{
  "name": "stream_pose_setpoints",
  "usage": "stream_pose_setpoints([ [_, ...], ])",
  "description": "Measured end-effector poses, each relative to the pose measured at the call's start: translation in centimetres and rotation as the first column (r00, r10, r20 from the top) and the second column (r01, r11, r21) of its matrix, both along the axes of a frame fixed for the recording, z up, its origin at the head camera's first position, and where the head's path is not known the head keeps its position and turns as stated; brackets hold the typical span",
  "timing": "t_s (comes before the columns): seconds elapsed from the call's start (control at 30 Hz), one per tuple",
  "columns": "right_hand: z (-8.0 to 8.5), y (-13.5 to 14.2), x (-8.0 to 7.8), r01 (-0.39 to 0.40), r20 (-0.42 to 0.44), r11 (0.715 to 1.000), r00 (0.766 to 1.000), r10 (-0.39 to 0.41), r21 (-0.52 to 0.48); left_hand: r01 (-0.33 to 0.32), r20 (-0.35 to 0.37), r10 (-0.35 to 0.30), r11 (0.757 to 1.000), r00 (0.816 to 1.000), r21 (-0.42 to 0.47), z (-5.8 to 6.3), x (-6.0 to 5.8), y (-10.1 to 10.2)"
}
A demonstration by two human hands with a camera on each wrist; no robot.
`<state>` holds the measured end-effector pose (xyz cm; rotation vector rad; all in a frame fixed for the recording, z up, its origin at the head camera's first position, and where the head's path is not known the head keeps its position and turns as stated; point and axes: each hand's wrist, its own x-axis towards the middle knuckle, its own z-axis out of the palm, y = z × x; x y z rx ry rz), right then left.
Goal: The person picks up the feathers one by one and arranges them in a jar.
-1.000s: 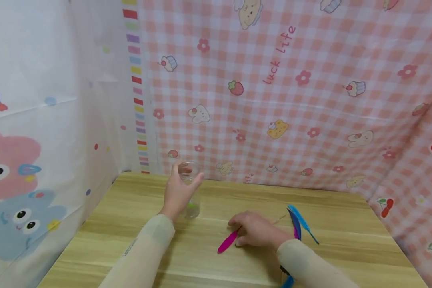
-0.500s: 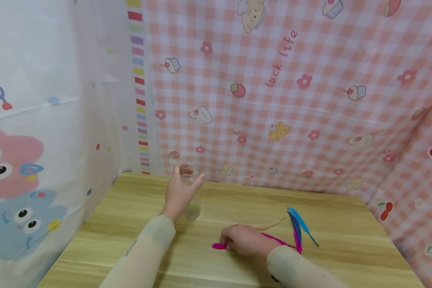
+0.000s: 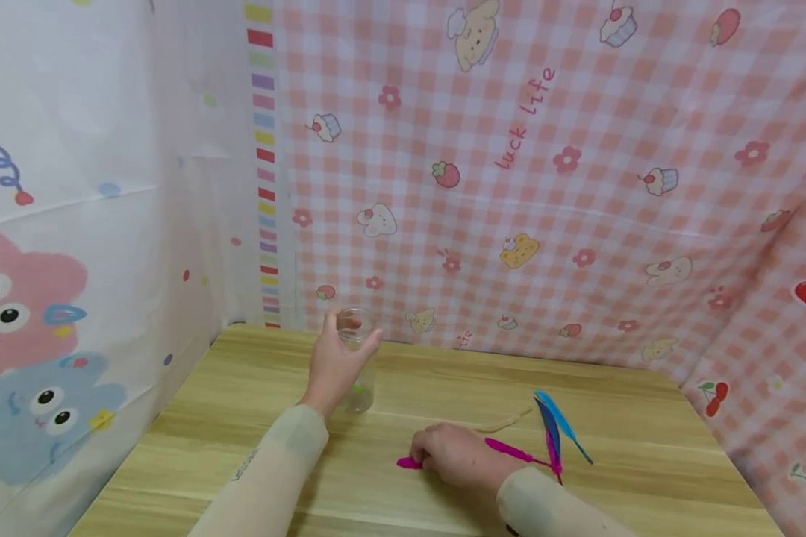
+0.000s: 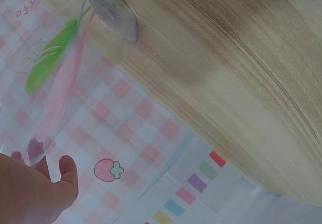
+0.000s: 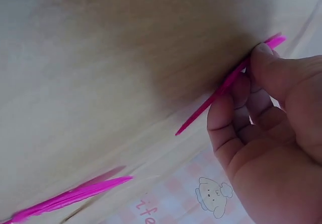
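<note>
One lime-green feather (image 4: 53, 55) and one pale-pink feather (image 4: 69, 80) show hazily through a clear, cylindrical jar (image 3: 360, 399), low centre of the head frame; we note the left hand (image 3: 334, 367) hides part of its wall, thumb and fingers wrapped wide round its upper end. Lower, right of centre, the right hand (image 3: 460, 455), back upward, covers most of a slim magenta feather (image 5: 232, 78) pinched between thumb and fingertips. We see both beige sleeves (image 3: 269, 470) cut off at the bottom edge.
</note>
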<state>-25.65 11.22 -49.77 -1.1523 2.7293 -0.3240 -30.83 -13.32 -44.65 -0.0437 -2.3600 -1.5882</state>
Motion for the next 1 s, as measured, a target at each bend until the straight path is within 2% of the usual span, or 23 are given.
stream_pose_setpoints([
  [0.13, 0.2, 0.0, 0.2, 0.093, 0.067, 0.996, 0.994, -0.092, -0.014, -0.008, -0.001, 0.008, 1.000, 1.000, -0.008, -0.1, -0.1, 0.1],
  [0.3, 0.6, -0.2, 0.1, 0.198, 0.170, 0.980, 0.966, -0.196, 0.005, -0.015, -0.008, 0.015, 1.000, 1.000, -0.001, 0.1, -0.1, 0.1],
  [0.67, 0.2, 0.2, 0.5, 0.161, 0.151, 0.986, 0.975, -0.165, 0.035, -0.013, -0.005, 0.014, 1.000, 1.000, 0.009, -0.2, -0.1, 0.1],
  [0.83, 0.6, 0.1, 0.7, 0.154, 0.137, 0.988, 0.978, -0.155, 0.017, -0.008, -0.011, 0.008, 1.000, 1.000, 0.011, -0.2, 0.0, 0.1],
  [1.0, 1.3, -0.2, 1.2, 0.132, 0.132, 0.990, 0.982, -0.138, 0.053, -0.006, -0.017, 0.007, 1.000, 1.000, 0.019, -0.2, 0.1, 0.2],
])
